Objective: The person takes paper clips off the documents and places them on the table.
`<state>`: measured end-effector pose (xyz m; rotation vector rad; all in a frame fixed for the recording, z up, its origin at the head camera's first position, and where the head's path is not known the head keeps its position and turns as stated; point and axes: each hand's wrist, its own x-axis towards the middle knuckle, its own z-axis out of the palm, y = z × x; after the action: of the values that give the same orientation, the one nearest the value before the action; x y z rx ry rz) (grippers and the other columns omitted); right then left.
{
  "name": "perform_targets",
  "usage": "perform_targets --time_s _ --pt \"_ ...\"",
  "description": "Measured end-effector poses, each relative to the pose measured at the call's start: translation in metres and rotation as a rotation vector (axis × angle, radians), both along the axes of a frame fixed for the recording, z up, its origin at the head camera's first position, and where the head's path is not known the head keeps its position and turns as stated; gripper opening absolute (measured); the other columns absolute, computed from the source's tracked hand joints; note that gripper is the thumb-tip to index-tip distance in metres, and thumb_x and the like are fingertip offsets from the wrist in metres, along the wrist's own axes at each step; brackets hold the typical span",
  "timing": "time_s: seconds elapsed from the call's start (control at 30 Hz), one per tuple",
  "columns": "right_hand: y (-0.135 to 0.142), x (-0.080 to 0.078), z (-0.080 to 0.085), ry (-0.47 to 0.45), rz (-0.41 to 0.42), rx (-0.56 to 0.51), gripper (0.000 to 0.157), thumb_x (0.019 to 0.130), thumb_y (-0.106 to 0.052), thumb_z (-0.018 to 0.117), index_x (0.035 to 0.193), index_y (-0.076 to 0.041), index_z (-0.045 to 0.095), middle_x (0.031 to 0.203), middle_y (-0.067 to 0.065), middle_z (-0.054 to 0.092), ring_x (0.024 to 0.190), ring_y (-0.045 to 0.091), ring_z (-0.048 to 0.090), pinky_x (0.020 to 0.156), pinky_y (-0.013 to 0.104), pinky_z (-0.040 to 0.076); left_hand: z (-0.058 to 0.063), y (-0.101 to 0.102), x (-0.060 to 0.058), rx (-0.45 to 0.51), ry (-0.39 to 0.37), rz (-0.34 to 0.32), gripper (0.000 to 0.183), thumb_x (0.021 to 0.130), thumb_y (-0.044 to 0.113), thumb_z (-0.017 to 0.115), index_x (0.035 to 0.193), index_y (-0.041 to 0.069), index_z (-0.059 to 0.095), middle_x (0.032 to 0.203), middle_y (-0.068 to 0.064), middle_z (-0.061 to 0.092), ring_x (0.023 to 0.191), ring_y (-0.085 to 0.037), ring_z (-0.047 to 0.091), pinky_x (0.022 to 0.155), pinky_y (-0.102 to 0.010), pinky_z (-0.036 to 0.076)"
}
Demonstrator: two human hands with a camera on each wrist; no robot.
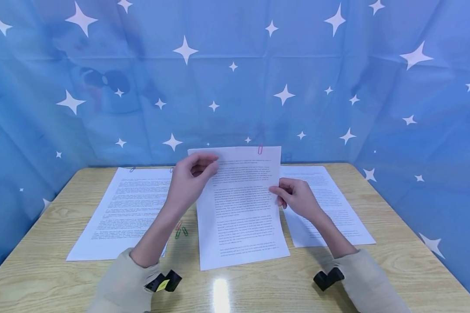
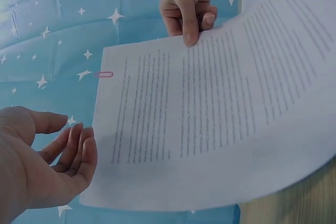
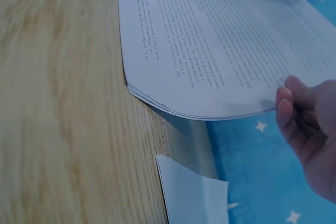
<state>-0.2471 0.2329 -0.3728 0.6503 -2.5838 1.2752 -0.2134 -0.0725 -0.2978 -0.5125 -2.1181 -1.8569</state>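
Observation:
My right hand (image 1: 297,198) pinches the right edge of a printed stack of paper (image 1: 239,208) between thumb and fingers. The stack is raised and tilted above the table; several sheet edges show at its corner (image 3: 157,103). One pink paper clip (image 1: 260,149) sits on its top edge, toward the right. At the upper left of the stack hovers my left hand (image 1: 189,178), fingers loosely bent. In the left wrist view a gap shows between thumb and fingers of that hand (image 2: 47,166), with nothing held, close beside the top edge of the paper.
On the table (image 1: 258,287), a printed stack (image 1: 133,208) with dark clips on its top edge lies left, and another printed stack (image 1: 329,208) lies right. Between the left stack and the raised one are loose green paper clips (image 1: 185,231) and reddish ones (image 1: 179,224). A blue starred curtain (image 1: 235,87) hangs behind.

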Motion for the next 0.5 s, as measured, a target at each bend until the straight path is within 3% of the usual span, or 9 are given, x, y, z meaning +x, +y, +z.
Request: perform_targets --time_s 0.27,0.5 --pt "0.002 0.000 -0.002 0.027 0.021 0.004 0.018 0.101 -0.021 0.065 0.085 -0.012 0.068 0.058 -0.001 0.057 0.050 0.029 0.055 0.043 0.029 0.035 0.005 0.021 -0.003 0.018 0.072 -0.011 0.022 0.096 0.009 0.069 0.116 -0.001 0.071 0.098 -0.012 0.069 0.086 -0.021 0.063 0.077 -0.022 0.051" --pt "0.000 0.002 0.000 0.024 0.027 -0.001 0.022 0.101 -0.021 0.065 0.083 -0.010 0.067 0.058 0.000 0.057 0.052 0.037 0.055 0.043 0.028 0.034 0.007 0.038 -0.009 0.010 0.121 0.007 0.019 0.096 0.008 0.069 0.112 -0.001 0.072 0.096 -0.012 0.070 0.085 -0.021 0.063 0.076 -0.023 0.051"
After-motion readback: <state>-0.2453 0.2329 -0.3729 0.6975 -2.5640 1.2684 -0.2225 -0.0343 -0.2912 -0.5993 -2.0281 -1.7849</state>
